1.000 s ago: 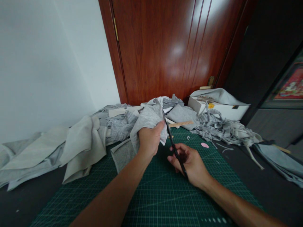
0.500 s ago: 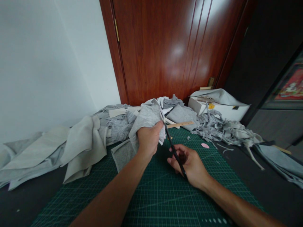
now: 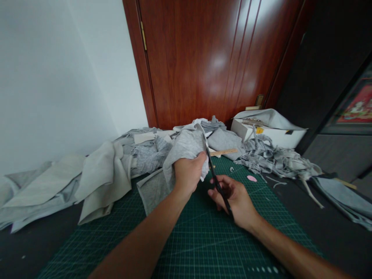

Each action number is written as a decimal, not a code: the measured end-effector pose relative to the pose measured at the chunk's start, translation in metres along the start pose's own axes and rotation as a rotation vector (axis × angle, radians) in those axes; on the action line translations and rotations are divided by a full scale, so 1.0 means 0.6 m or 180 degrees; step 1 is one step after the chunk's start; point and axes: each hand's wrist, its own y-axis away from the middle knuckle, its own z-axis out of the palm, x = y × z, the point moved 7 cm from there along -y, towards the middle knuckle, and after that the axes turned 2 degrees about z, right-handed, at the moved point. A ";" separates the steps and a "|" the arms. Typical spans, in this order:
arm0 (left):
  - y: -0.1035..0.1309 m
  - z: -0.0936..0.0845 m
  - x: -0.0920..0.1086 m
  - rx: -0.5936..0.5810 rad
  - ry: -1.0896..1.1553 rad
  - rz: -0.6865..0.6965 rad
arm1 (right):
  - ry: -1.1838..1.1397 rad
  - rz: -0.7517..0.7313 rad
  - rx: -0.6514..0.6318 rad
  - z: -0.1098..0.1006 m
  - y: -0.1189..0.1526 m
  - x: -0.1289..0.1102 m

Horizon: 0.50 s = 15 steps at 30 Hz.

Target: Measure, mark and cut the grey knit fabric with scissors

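My left hand is closed on a light grey piece of fabric, lifted above a green cutting mat. A lower part of grey cloth hangs to the left of the wrist and reaches the mat. In my right hand is a pair of scissors with black handles, pointing away from me. Their blades lie along the fabric's right edge, just beside the left thumb. Whether the blades are parted is hard to make out.
Fabric pieces lie heaped on the left and at the back. A wooden ruler and a pink oval rest on the mat. Tangled grey strips lie right, before a white box. A wooden door stands behind.
Both hands have shifted slightly to the right, carrying the fabric and the scissors along. More of the scissor blade now shows past the left thumb.
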 end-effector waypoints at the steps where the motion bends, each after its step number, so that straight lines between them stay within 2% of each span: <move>1: 0.000 0.001 0.002 -0.0037 -0.0013 0.0050 | 0.0020 -0.0010 0.0000 0.000 0.000 -0.001; 3: 0.000 0.006 0.005 -0.0150 -0.0011 0.0171 | 0.0046 -0.0024 0.0003 0.000 0.001 -0.005; 7: -0.002 0.007 -0.003 -0.0217 0.0064 0.0119 | 0.0007 0.0063 0.0013 0.001 0.002 -0.010; 15: -0.001 0.004 -0.009 -0.0136 0.0198 0.0008 | 0.0015 0.0193 0.0066 0.002 0.003 -0.012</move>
